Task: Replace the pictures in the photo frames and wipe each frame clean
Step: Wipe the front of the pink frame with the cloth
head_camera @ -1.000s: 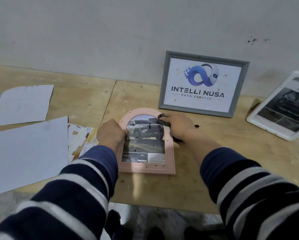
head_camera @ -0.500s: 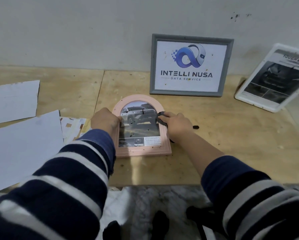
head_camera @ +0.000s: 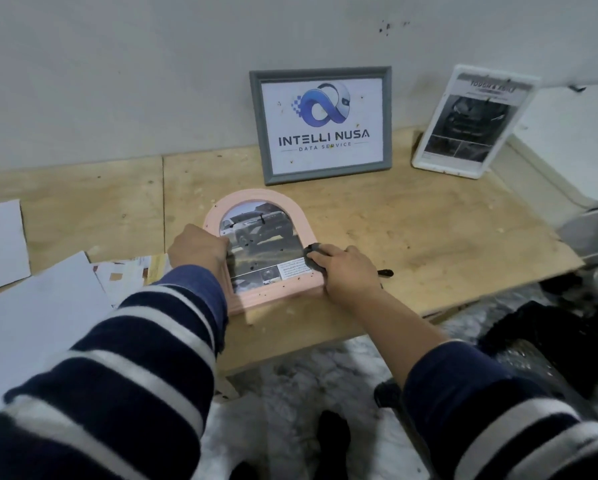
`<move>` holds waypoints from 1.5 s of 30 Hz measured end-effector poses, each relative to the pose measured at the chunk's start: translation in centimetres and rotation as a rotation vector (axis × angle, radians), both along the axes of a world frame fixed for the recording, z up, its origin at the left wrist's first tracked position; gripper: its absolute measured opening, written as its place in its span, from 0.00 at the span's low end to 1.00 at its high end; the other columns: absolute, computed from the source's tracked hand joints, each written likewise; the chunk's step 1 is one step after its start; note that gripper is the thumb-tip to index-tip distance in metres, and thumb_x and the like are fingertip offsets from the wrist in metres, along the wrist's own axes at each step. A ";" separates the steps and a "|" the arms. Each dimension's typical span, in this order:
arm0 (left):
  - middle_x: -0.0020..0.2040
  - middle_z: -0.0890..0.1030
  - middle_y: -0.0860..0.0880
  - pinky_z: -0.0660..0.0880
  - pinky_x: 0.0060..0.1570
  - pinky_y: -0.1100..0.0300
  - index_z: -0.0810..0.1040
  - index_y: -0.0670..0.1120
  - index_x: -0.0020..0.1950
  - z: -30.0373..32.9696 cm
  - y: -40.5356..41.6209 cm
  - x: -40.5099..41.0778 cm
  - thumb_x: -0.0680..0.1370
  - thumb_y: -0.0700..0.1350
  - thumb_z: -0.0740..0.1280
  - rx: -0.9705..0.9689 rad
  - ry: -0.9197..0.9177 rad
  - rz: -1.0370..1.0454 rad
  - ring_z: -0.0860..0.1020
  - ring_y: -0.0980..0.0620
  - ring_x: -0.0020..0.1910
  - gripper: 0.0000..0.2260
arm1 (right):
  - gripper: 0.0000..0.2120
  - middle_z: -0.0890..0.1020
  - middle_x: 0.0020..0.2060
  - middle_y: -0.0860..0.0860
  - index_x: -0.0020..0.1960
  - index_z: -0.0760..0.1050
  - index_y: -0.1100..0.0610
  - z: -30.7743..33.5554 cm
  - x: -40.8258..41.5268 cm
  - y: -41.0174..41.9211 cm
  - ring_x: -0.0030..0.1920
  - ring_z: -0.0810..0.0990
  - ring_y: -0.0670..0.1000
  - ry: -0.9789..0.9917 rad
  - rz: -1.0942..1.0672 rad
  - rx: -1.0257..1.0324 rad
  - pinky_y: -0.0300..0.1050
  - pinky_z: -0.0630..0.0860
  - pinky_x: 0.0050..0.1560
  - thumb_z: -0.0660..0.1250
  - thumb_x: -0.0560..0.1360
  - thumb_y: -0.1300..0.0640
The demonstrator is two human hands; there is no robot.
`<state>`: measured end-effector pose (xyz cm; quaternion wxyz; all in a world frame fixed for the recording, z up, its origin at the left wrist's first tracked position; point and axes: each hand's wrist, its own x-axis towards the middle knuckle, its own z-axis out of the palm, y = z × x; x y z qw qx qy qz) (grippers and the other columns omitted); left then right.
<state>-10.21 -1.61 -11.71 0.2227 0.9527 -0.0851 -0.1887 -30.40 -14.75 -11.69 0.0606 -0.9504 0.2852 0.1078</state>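
Plain grey wall behind, and a plywood surface (head_camera: 412, 237) pushed up against it. Two frames are propped along the back edge, probably parked there so they're out of the way: a grey frame (head_camera: 320, 125) with a logo print, and a white frame (head_camera: 470, 123) toward the back right corner. Loose white sheets (head_camera: 41, 313) spread over the left end.

The pink arched frame (head_camera: 266, 251) lies flat near the front edge, car picture facing up, so the glass is easy to rub. The left hand (head_camera: 199, 251) pins its left side, grip curled over the rim, I'd guess to stop it sliding. The right hand (head_camera: 348, 271) has its grip closed around a small dark cloth (head_camera: 313, 259), pressed to the frame's lower right side. So the frame sits between both hands.
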 end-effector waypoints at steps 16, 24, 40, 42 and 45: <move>0.49 0.81 0.39 0.78 0.48 0.51 0.77 0.37 0.56 0.1 1.5 0.2 0.79 0.53 0.62 -0.123 0.118 -0.045 0.80 0.39 0.46 0.19 | 0.22 0.79 0.54 0.50 0.55 0.77 0.50 0.7 -5.0 0.7 0.56 0.76 0.53 -0.655 -0.731 0.758 0.41 0.71 0.49 0.54 0.73 0.70; 0.59 0.78 0.45 0.77 0.53 0.49 0.69 0.47 0.64 -1.5 6.9 -5.8 0.71 0.65 0.67 -0.384 -0.054 -0.278 0.77 0.43 0.56 0.30 | 0.27 0.76 0.64 0.51 0.68 0.72 0.53 1.0 -2.3 1.9 0.66 0.70 0.56 -0.560 -0.419 0.433 0.46 0.68 0.65 0.55 0.73 0.70; 0.55 0.76 0.46 0.71 0.50 0.52 0.70 0.46 0.71 -3.5 8.4 -8.0 0.64 0.55 0.79 -0.334 -0.235 -0.332 0.72 0.45 0.56 0.39 | 0.33 0.61 0.75 0.45 0.77 0.58 0.50 -2.1 -1.9 6.7 0.71 0.59 0.52 -0.205 -0.139 0.029 0.46 0.51 0.71 0.58 0.73 0.63; 0.55 0.76 0.46 0.71 0.50 0.52 0.70 0.47 0.70 -3.3 8.4 -8.1 0.64 0.55 0.79 -0.333 -0.238 -0.328 0.72 0.44 0.56 0.38 | 0.33 0.61 0.75 0.44 0.77 0.57 0.49 -2.0 -1.3 7.6 0.72 0.59 0.51 -0.201 -0.110 0.024 0.46 0.51 0.71 0.58 0.74 0.63; 0.57 0.76 0.46 0.71 0.52 0.52 0.69 0.46 0.71 -3.4 8.3 -8.0 0.64 0.56 0.79 -0.317 -0.227 -0.322 0.72 0.44 0.57 0.40 | 0.32 0.60 0.76 0.45 0.77 0.56 0.50 -2.0 -0.5 8.9 0.72 0.59 0.50 -0.199 -0.068 0.028 0.47 0.53 0.71 0.58 0.75 0.62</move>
